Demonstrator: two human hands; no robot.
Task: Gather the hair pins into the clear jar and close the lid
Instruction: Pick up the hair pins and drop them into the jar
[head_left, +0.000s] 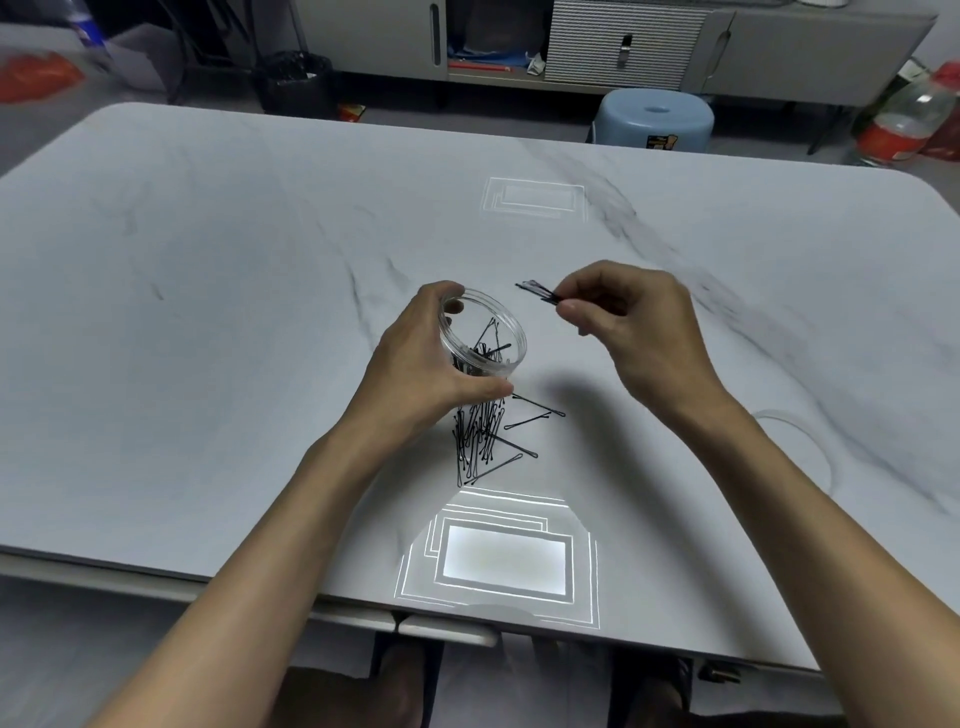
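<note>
My left hand grips the clear jar from its left side, holding it tilted with the open mouth facing up and to the right. Several black hair pins lie inside it. My right hand pinches a small bunch of black hair pins between thumb and fingers, just right of and above the jar's mouth. A pile of loose hair pins lies on the white marble table just below the jar. The clear lid lies flat on the table, partly hidden by my right forearm.
A blue plastic stool stands beyond the far edge of the table. Bottles sit at the far right and a black bin at the back. Bright light reflections show on the tabletop near the front edge.
</note>
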